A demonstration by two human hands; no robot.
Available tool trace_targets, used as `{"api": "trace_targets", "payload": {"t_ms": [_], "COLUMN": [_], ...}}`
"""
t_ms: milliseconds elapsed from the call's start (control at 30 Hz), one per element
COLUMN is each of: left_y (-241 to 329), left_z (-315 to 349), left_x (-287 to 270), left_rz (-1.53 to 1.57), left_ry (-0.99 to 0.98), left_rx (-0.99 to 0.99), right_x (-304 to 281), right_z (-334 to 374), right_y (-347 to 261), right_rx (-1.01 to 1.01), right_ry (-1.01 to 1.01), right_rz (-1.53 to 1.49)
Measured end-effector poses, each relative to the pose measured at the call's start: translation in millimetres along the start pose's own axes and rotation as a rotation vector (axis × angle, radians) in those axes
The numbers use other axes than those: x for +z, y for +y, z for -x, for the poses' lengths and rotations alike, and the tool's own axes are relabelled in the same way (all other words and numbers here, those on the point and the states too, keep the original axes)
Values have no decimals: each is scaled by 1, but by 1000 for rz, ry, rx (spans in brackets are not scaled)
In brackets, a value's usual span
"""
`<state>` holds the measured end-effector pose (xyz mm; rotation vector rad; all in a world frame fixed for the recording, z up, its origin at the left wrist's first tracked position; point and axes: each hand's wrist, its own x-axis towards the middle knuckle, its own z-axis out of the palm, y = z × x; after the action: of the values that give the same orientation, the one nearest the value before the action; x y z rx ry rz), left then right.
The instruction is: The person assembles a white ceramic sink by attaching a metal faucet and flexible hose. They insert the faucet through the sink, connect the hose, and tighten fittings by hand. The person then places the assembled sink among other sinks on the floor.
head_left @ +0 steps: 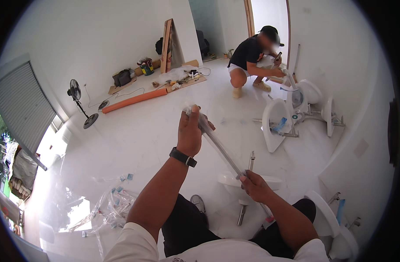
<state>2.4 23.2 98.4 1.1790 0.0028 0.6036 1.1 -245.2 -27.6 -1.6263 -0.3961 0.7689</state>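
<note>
A long, thin, greyish tube (222, 150), seemingly in clear plastic wrapping, slants between my two hands. My left hand (191, 131) is closed round its upper far end, where crumpled plastic bunches up. Lower and to the right, my right hand (254, 185) grips the tube near its other end. Part of the length past the right hand is hidden. Beneath that hand a white wash basin (228, 181) lies on the floor, with a metal faucet (252, 160) by its far edge and a metal fitting (241, 214) on the near side.
Crumpled clear plastic wrappers (110, 207) lie at left. More basins (276, 118) with metal fittings stand back right, beside a squatting person (252, 59) handling a white part. Another basin (320, 214) sits near right. An orange pipe (134, 100) and standing fan (75, 91) occupy the back left.
</note>
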Motion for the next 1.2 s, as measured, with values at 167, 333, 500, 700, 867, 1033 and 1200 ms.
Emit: {"api": "trace_targets", "payload": {"t_ms": [167, 333, 500, 700, 867, 1033, 1200], "left_y": [-66, -123, -156, -158, -155, -185, -189], "left_z": [-20, -4, 35, 14, -2, 33, 42], "left_x": [11, 5, 23, 26, 9, 29, 22], "left_rz": [106, 13, -184, -158, -58, -369, -339], "left_ry": [124, 134, -62, -56, 145, -83, -319], "left_rx": [-85, -202, -299, -311, -291, -415, -633], "right_x": [4, 11, 14, 4, 4, -2, -12], "right_z": [-19, -41, -61, -61, -50, -58, -55], "right_y": [7, 13, 11, 15, 27, 34, 23], "right_rx": [-104, -139, -110, 9, 79, -54, -48], "right_ry": [56, 45, 120, 67, 93, 184, 194], "right_rz": [2, 3, -93, -258, -22, -89, 316]}}
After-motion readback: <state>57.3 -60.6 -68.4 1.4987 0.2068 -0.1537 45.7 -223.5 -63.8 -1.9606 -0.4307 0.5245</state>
